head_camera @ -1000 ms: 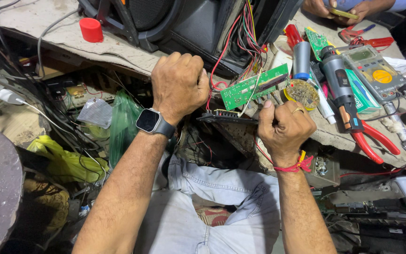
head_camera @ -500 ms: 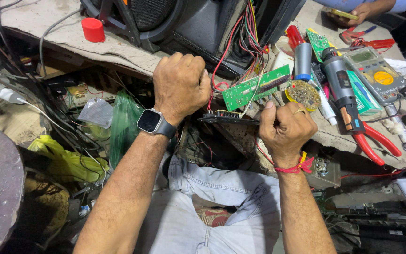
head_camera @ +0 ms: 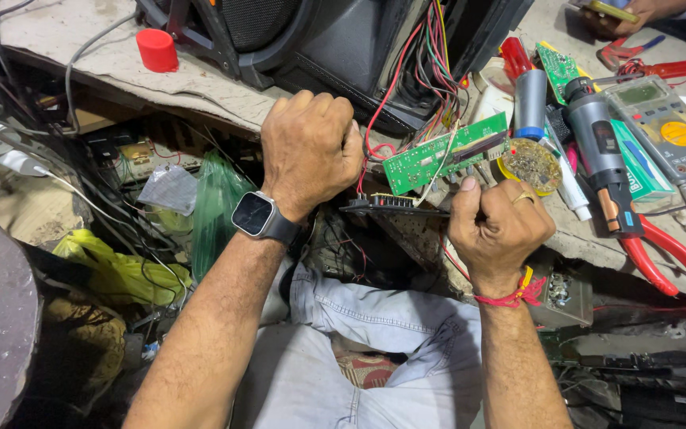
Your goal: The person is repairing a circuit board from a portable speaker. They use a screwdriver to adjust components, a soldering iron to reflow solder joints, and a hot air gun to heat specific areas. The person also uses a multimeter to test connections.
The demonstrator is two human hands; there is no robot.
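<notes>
1. My left hand (head_camera: 311,151) is curled into a closed grip on the wire bundle (head_camera: 375,139) beside the green circuit board (head_camera: 446,152).
2. My right hand (head_camera: 498,230) is fisted, pinching a thin tool I can't identify, just under that board at the counter (head_camera: 200,79) edge.
3. A dark connector strip (head_camera: 395,204) sits between both hands.

A square dark watch screen (head_camera: 252,213) sits on the left wrist. At the right, a grey multimeter (head_camera: 664,119) shows a greenish rectangular display beside a flat green package (head_camera: 635,164). A phone screen (head_camera: 607,9) lies under another person's hand.
</notes>
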